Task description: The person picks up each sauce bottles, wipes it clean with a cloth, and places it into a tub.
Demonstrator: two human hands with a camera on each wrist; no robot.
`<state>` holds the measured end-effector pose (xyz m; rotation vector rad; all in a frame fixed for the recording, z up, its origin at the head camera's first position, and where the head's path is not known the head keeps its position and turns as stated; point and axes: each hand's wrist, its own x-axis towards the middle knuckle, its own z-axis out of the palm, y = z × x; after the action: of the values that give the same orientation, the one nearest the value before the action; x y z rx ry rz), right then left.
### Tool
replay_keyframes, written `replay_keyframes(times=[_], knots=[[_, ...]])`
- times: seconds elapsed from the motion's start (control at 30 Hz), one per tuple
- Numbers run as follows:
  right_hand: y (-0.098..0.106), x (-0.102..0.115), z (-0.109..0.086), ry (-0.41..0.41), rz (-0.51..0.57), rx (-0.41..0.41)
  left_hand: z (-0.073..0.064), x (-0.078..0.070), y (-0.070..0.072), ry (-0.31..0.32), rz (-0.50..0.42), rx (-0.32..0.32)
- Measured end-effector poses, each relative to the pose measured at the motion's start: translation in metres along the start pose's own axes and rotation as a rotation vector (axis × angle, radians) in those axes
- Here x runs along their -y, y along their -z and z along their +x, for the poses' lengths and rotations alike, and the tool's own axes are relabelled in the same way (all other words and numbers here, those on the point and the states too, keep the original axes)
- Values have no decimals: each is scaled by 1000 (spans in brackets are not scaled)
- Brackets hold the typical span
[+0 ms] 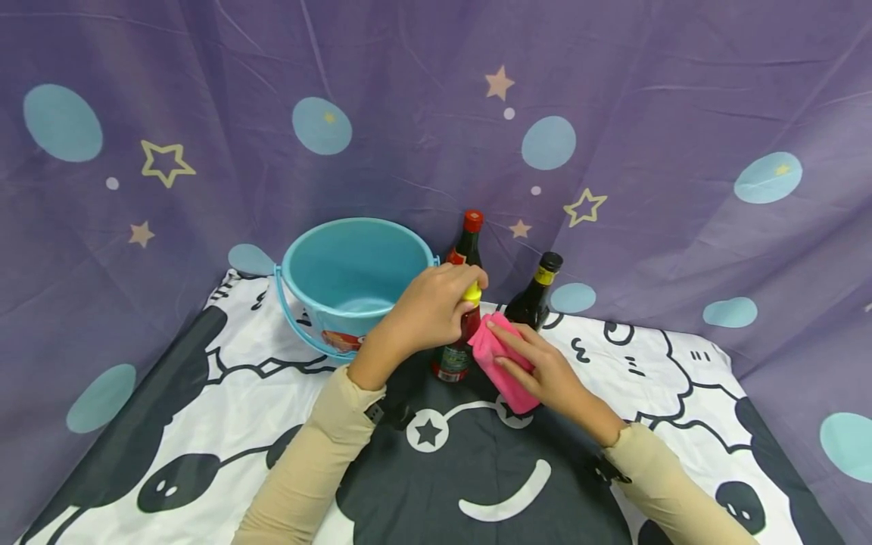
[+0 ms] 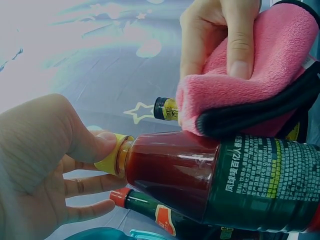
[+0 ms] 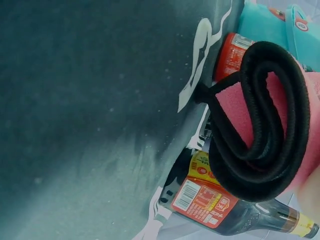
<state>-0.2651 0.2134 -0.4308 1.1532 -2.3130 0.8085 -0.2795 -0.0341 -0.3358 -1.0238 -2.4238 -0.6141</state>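
Observation:
In the head view my left hand (image 1: 436, 303) pinches the yellow cap (image 1: 473, 293) of a sauce bottle with dark red contents and a green label (image 1: 453, 359). The left wrist view shows the thumb on that cap (image 2: 112, 155) and the bottle's clear neck part (image 2: 170, 167). My right hand (image 1: 545, 371) holds a folded pink cloth (image 1: 500, 363) with dark edging, against or very near the bottle's side. From the right wrist, the cloth's black-edged folds (image 3: 260, 125) hide part of the red-labelled bottle base (image 3: 232, 57).
A blue bucket (image 1: 357, 227) with a handle stands to the left. Behind the held bottle is a red-capped dark bottle (image 1: 470, 242); a black-capped dark bottle (image 1: 534, 299) stands to the right. A purple curtain (image 1: 422, 91) hangs behind the patterned tablecloth (image 1: 272, 409).

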Motion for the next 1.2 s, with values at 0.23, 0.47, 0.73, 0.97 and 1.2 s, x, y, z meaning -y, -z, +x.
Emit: replay_keyframes(times=[0.23,0.47,0.73,0.97,1.2], knots=[[0,-4,-3,26,-29,12,-1,0,-1,1,-3,0],[-2,-6,-7,60,-61,36,-1,1,-1,2,-3,2],[-5,-6,-10,67,-132,102,-1,1,0,13,-4,12],[-5,-2,-9,52,-179,188,-1,0,1,10,-1,10],[-5,0,-8,48,-202,243,-1,0,0,11,-8,15]])
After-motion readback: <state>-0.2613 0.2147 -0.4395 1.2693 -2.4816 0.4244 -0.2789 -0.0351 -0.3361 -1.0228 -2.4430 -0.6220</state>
